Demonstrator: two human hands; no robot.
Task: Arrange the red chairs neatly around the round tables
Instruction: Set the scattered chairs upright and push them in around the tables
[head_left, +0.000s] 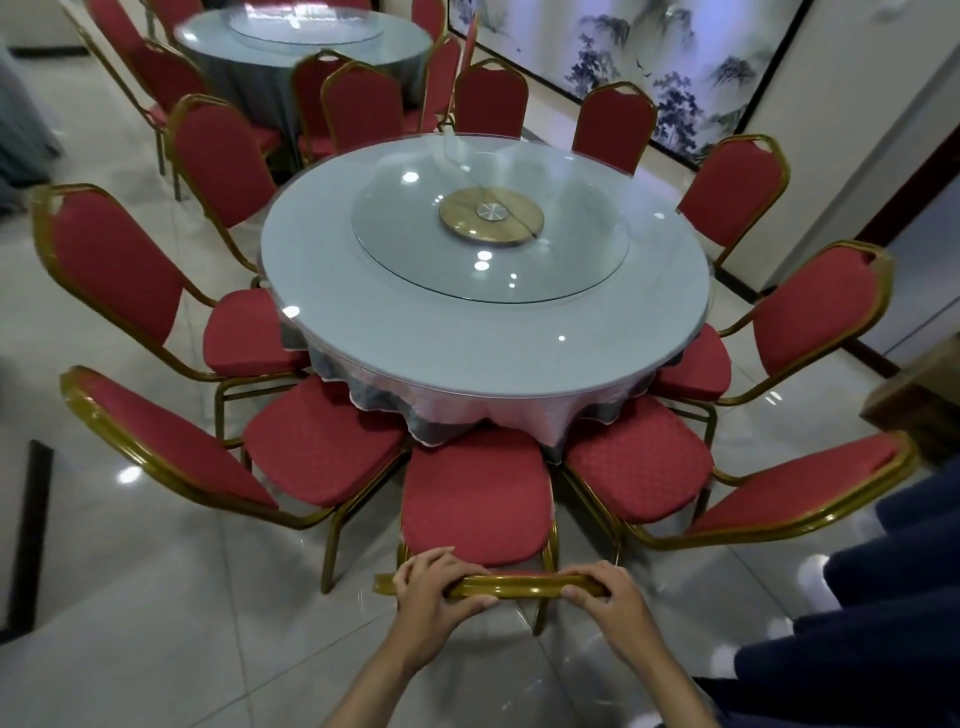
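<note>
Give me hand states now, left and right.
Left hand: grips the chair's gold top rail.
Right hand: grips the same rail.

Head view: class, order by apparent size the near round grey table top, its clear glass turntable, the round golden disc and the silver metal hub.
Largest first:
round grey table top
clear glass turntable
round golden disc
silver metal hub

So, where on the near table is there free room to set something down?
The bare ring of the round table between its rim and the glass turntable is free. Near the rim, chair seats crowd together.
</note>
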